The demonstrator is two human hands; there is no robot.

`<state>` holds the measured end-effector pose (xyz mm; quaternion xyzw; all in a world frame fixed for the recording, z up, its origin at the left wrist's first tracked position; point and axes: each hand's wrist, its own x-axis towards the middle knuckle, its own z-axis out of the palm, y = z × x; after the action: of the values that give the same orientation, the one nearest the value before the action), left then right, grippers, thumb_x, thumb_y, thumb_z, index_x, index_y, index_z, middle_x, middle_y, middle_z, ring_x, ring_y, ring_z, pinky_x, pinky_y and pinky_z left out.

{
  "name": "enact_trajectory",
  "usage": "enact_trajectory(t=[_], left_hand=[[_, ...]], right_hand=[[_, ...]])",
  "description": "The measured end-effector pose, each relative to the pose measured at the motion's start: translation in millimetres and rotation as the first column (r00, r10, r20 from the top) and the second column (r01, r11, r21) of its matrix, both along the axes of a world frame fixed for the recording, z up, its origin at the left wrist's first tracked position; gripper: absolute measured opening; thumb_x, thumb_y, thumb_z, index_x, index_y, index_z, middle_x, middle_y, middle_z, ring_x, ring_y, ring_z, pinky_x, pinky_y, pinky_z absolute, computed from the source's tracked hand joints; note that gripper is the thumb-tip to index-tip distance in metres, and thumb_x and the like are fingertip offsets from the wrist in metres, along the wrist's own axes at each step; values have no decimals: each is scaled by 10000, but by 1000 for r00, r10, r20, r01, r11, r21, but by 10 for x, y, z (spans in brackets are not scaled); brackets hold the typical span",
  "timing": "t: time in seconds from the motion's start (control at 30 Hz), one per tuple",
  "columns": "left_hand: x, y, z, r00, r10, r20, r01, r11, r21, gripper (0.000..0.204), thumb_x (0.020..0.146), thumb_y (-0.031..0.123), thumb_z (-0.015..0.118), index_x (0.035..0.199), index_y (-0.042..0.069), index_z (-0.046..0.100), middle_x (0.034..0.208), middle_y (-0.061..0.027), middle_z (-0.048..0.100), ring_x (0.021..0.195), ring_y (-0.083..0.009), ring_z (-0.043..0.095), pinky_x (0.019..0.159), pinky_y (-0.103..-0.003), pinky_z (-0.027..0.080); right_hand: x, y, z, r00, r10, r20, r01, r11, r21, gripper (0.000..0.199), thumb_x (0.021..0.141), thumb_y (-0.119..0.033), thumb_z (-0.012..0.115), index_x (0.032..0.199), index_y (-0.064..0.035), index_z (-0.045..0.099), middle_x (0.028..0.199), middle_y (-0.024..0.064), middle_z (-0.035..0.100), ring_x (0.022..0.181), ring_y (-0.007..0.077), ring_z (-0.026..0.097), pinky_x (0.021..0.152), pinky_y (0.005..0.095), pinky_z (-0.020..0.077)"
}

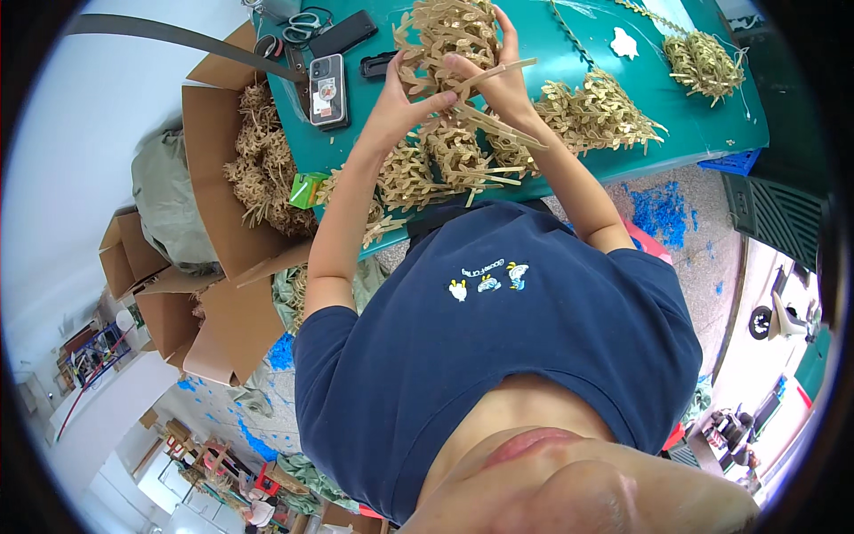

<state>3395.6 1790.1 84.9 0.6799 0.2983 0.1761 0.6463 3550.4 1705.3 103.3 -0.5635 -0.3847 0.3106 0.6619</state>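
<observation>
Above the green table, my two hands hold a thick bundle of gold leaf trim (449,40). My left hand (405,114) grips its near left side, with the thumb pointing right across the bottom. My right hand (500,78) wraps the right side, fingers up along the edge and thumb over the front. Flat pale-gold strip ends stick out of the bundle toward the lower right. Just below my hands lie more gold leaf bundles (458,156), partly hidden by my forearms. A larger leaf pile (600,111) rests right of my right forearm.
On the green table (534,36) are a phone (328,89), a black case (345,34), scissors (303,27), a white star-like piece (624,44) and another leaf bundle (704,65). A green box (307,190) sits at the left edge. Beside it, a cardboard box (206,160) holds leaf trim.
</observation>
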Motion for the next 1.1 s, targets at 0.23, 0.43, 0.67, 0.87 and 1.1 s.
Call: enact_trajectory(t=[0.23, 0.43, 0.67, 0.87, 1.1], left_hand=[[10, -10, 237, 996, -71, -50, 72, 997, 17, 633, 939, 418, 422, 1397, 50, 186, 1263, -135, 446, 1130, -201, 479, 888, -322, 429], [233, -115, 205, 991, 119, 61, -93, 943, -320, 651, 929, 535, 323, 1387, 81, 238, 1288, -91, 446, 1164, -206, 453, 940, -359, 385], [123, 97, 88, 987, -26, 159, 77, 942, -327, 639, 914, 551, 354, 1341, 77, 330, 1304, -83, 443, 1190, -190, 423, 937, -397, 393], [397, -209, -7, 977, 210, 40, -169, 872, -459, 670, 913, 595, 218, 1322, 84, 359, 1279, -76, 461, 1157, -199, 470, 950, -365, 401], [107, 6, -144, 987, 151, 54, -119, 918, -379, 711, 893, 639, 223, 1292, 72, 380, 1208, -88, 520, 1098, -171, 500, 893, -349, 426]], right_hand=[[-70, 12, 117, 988, 90, -124, -95, 995, -37, 888, 817, -126, 656, 1410, -123, -5, 1273, 206, 395, 1061, 280, 534, 776, 362, 534], [-166, 70, 41, 998, 49, 47, -51, 998, 33, 924, 843, -144, 636, 1412, -118, -92, 1255, 203, 430, 1079, 276, 528, 838, 369, 492], [101, -50, 407, 918, 224, -328, -257, 964, -62, 939, 842, -292, 640, 1406, -55, -72, 1304, 201, 367, 1154, 270, 461, 890, 356, 456], [48, 123, -138, 996, 62, 56, -59, 997, -56, 950, 829, -372, 636, 1403, -12, -30, 1291, 220, 371, 1149, 301, 443, 965, 390, 371], [157, -142, -359, 982, 100, -162, -106, 994, -29, 892, 747, -253, 725, 1389, -40, 144, 1249, 180, 442, 1130, 236, 481, 930, 331, 424]])
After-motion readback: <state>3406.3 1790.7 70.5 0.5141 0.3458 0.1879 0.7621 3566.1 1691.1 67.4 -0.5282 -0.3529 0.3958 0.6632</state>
